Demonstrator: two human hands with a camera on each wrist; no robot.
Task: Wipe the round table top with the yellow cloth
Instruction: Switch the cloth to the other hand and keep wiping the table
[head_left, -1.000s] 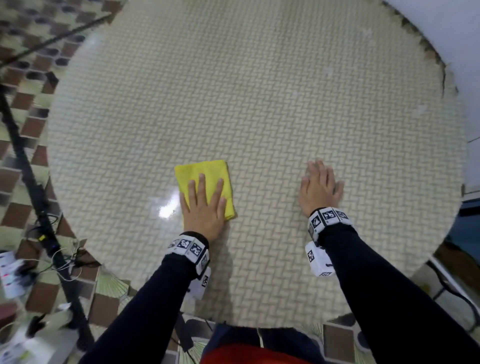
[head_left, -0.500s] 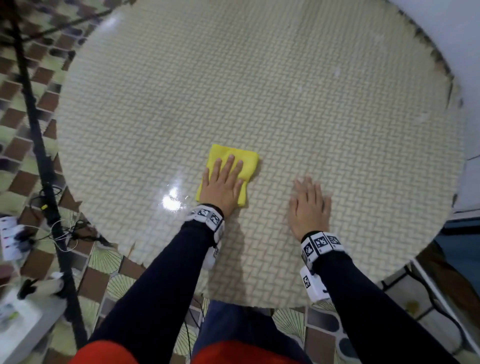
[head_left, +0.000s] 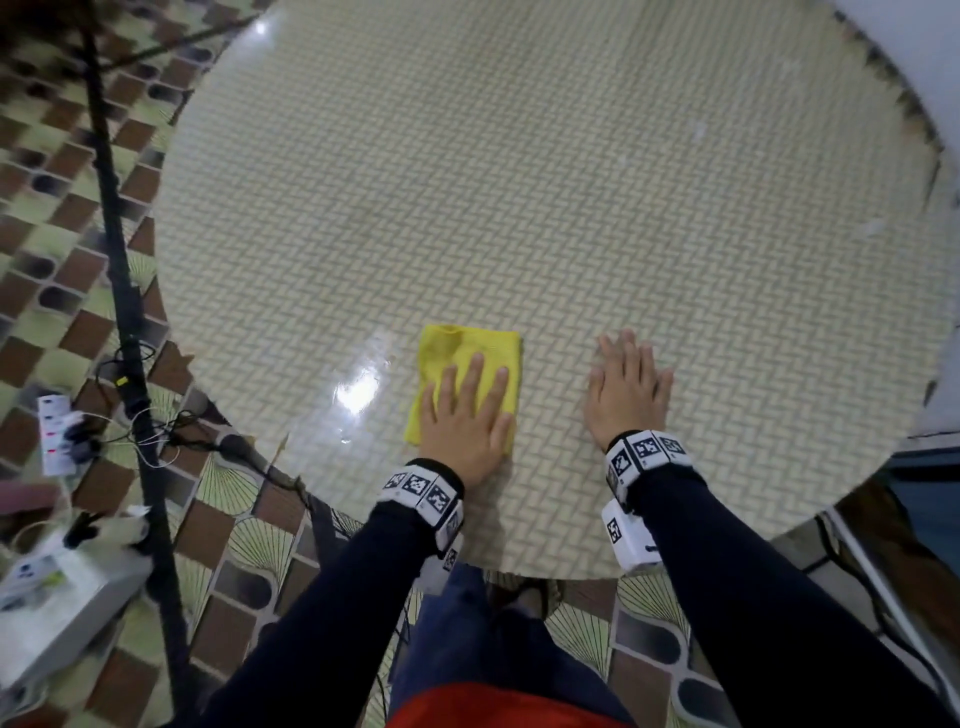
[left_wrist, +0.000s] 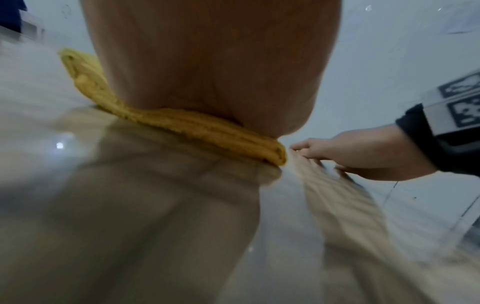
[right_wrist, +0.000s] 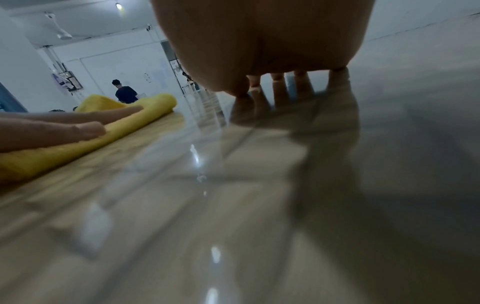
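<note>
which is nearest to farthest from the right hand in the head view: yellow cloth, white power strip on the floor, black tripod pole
1. Yellow cloth, just left of the right hand, under the left hand.
2. Black tripod pole, off the table's left edge.
3. White power strip, far left on the floor.

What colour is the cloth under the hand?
Yellow. The cloth shows best in the head view.

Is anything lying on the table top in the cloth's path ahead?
Only the right hand, flat on the table beside the cloth. The left hand presses the cloth; ahead looks bare.
</note>
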